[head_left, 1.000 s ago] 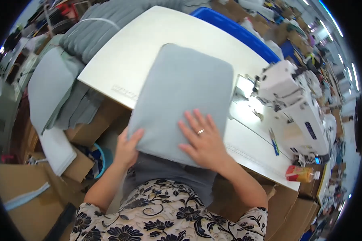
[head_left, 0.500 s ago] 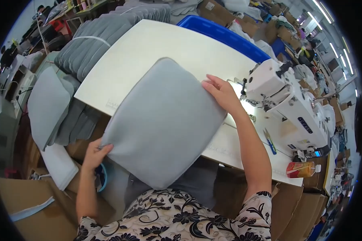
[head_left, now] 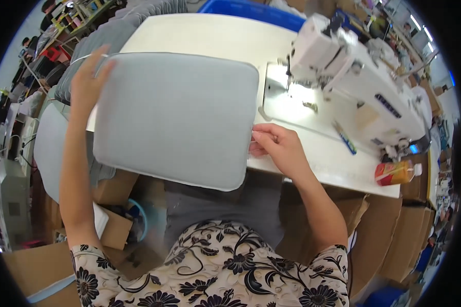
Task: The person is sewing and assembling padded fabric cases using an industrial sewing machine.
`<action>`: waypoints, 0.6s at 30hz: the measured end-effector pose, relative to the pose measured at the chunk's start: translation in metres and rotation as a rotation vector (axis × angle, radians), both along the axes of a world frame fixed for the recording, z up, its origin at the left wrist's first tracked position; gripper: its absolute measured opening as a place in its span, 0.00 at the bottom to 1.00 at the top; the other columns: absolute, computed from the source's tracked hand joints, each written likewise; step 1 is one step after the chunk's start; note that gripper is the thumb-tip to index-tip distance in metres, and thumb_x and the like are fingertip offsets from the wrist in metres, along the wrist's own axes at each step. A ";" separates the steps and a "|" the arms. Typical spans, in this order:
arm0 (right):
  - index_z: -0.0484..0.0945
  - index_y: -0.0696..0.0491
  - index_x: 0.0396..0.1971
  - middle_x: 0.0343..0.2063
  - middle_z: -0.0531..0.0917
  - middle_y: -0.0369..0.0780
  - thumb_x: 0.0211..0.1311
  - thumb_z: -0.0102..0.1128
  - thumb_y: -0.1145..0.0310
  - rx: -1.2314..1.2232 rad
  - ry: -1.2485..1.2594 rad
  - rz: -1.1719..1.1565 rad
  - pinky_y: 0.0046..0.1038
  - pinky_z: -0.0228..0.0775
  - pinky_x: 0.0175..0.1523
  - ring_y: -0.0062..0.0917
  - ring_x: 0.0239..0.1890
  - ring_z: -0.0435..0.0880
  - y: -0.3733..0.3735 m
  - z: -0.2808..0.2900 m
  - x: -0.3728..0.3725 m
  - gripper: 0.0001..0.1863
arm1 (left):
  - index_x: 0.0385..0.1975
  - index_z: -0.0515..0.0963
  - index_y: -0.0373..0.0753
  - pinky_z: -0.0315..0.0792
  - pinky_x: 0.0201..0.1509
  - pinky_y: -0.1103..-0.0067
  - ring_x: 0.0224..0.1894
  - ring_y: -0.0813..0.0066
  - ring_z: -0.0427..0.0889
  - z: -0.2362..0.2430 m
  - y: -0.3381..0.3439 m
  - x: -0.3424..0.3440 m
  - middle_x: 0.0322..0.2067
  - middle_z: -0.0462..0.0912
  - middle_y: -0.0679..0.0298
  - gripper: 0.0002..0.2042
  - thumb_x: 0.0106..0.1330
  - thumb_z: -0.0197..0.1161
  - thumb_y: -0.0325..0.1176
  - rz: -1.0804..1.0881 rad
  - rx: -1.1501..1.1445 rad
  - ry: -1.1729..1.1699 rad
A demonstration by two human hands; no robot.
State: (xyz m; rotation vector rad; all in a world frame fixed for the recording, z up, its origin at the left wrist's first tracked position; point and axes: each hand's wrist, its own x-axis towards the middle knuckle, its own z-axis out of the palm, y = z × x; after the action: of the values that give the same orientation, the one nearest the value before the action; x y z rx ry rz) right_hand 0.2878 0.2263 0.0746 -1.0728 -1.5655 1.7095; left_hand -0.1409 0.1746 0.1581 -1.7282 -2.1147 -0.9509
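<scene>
Head view looks down on a pale grey padded cushion cover [head_left: 174, 117], a rounded rectangle that lies flat across the near left part of the white desk [head_left: 205, 36], its lower edge hanging past the desk's front edge. At about nine o'clock of the cushion the left hand [head_left: 87, 77] rests on the upper left corner, fingers spread wide and flat against the fabric, gripping nothing. At three o'clock the right hand [head_left: 274, 146] pinches the cushion's right edge, thumb and fingertips drawn narrow on the seam. Just beyond that edge, at about one o'clock, stands a white industrial sewing machine [head_left: 353, 77] with its bright metal needle plate [head_left: 292, 102] lit beside the cushion. A blue pen-like tool [head_left: 344, 140] lies on the desk below the machine, and a small red and yellow bottle [head_left: 397, 172] lies near the desk's right corner at four o'clock. A blue bin [head_left: 251, 9] sits behind the desk at twelve o'clock. Stacked grey fabric [head_left: 112, 36] lies at eleven o'clock, and cardboard boxes [head_left: 112, 225] stand under the desk at seven o'clock.
</scene>
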 end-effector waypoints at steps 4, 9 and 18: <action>0.85 0.58 0.40 0.32 0.88 0.44 0.65 0.61 0.70 0.619 -0.281 -0.099 0.27 0.77 0.41 0.33 0.34 0.87 -0.017 -0.007 0.029 0.09 | 0.55 0.80 0.46 0.67 0.67 0.66 0.63 0.63 0.75 -0.042 0.009 0.128 0.57 0.80 0.62 0.17 0.67 0.64 0.38 -0.657 -0.306 0.092; 0.86 0.53 0.39 0.35 0.86 0.40 0.62 0.63 0.72 0.866 -0.343 -0.106 0.31 0.76 0.43 0.35 0.38 0.84 -0.015 -0.021 0.033 0.08 | 0.54 0.81 0.43 0.59 0.72 0.60 0.67 0.61 0.71 -0.062 0.021 0.186 0.58 0.79 0.62 0.17 0.65 0.66 0.34 -0.879 -0.355 0.164; 0.82 0.55 0.45 0.39 0.81 0.36 0.50 0.58 0.75 1.239 -0.453 0.066 0.31 0.69 0.47 0.30 0.44 0.78 -0.004 -0.030 0.021 0.19 | 0.53 0.80 0.39 0.58 0.72 0.56 0.66 0.59 0.72 -0.079 0.007 0.222 0.57 0.80 0.59 0.17 0.64 0.66 0.33 -0.836 -0.351 0.107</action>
State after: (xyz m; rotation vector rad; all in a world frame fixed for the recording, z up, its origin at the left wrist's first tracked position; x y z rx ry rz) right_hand 0.3090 0.2218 0.0442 -0.7047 -2.3827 0.2431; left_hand 0.0806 0.1811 0.0788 -2.8642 -1.5294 -0.6292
